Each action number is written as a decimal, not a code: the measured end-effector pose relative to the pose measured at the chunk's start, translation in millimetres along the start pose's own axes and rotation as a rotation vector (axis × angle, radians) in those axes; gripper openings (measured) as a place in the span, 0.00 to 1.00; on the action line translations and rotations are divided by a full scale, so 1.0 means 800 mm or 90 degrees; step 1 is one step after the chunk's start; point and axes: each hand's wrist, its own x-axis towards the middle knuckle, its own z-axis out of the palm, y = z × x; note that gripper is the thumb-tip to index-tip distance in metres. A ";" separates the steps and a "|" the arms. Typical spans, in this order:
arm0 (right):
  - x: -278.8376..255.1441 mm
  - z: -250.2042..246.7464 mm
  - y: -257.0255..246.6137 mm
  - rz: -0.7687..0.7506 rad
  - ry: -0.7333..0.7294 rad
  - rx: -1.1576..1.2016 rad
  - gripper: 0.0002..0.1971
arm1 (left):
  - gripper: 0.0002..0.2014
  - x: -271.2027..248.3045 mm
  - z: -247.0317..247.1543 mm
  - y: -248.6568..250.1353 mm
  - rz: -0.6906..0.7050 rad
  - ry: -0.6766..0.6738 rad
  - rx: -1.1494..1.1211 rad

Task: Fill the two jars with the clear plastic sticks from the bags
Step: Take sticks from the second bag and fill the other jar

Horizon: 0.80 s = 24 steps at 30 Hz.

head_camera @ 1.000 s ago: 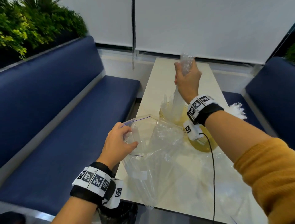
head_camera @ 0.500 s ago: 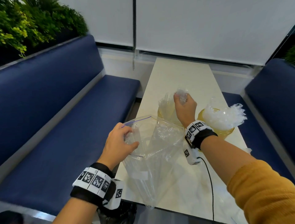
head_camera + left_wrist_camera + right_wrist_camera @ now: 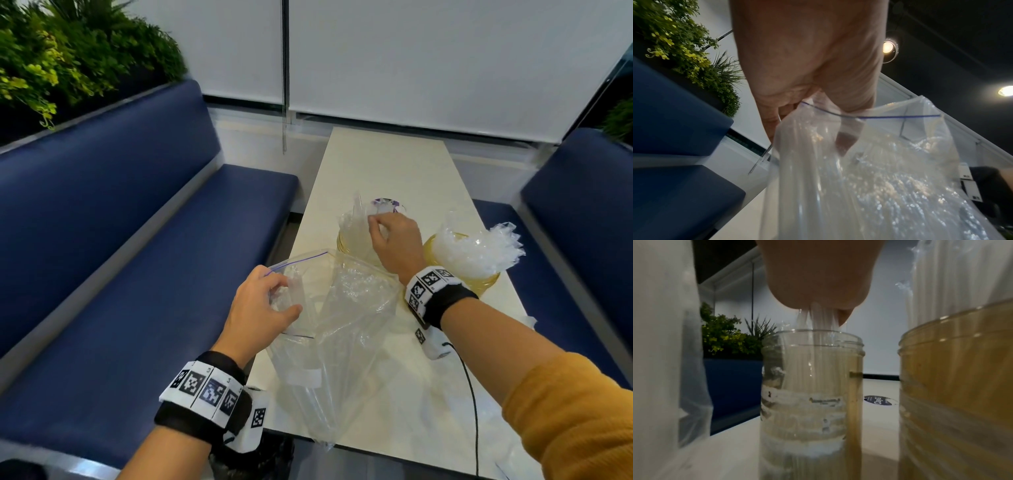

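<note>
The step in hand is loading the left jar [image 3: 349,240]. The right hand [image 3: 394,246] is directly above its mouth, fingers bunched round a bundle of clear plastic sticks [image 3: 818,316] whose lower ends are already down inside the glass, as the right wrist view shows. The left hand [image 3: 260,308] pinches the rim of the zip bag [image 3: 335,325] at its blue seal line, thumb inside, propping the mouth up; the bag stands near the 7 o'clock corner of the surface [image 3: 387,164] and more sticks show through it.

At 3 o'clock from the left jar, just beside it, the amber jar [image 3: 479,284] is packed, with stick ends bristling above its rim, so it looks done. By my reading, about half the job remains.

The next move calls for letting the bundle slide down without the tops fanning over the rim, then bringing the right hand to the bag mouth at 6 o'clock for another handful.

Room is tight sideways. The surface is narrow, blue benches [image 3: 137,274] flank it, and the bag bottom overhangs the near edge, so a tug could spill it floorward. The amber jar sits close to the right edge. Toward 12 o'clock the surface is open, save for a small round sticker [image 3: 877,400] lying behind the jars.
</note>
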 end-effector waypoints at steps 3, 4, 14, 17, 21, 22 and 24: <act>0.028 -0.017 -0.017 -0.021 0.021 -0.063 0.16 | 0.14 -0.001 -0.002 0.001 -0.008 0.002 -0.010; 0.043 -0.022 -0.021 -0.032 0.027 -0.078 0.18 | 0.14 -0.001 -0.002 0.001 -0.010 0.001 -0.011; 0.090 -0.007 -0.019 -0.017 -0.308 -0.227 0.21 | 0.14 -0.001 0.001 0.002 -0.016 -0.005 -0.015; 0.089 -0.028 -0.017 -0.022 -0.197 -0.263 0.22 | 0.14 -0.001 0.004 0.001 -0.014 -0.004 -0.020; 0.043 -0.031 -0.012 -0.025 -0.240 -0.232 0.24 | 0.14 0.000 0.007 0.004 -0.008 -0.005 -0.015; 0.031 -0.028 -0.010 -0.039 -0.281 -0.232 0.23 | 0.15 0.001 0.008 0.006 -0.008 -0.007 -0.014; 0.021 -0.033 -0.011 -0.066 -0.302 -0.194 0.21 | 0.16 0.002 0.009 0.011 -0.004 -0.013 -0.015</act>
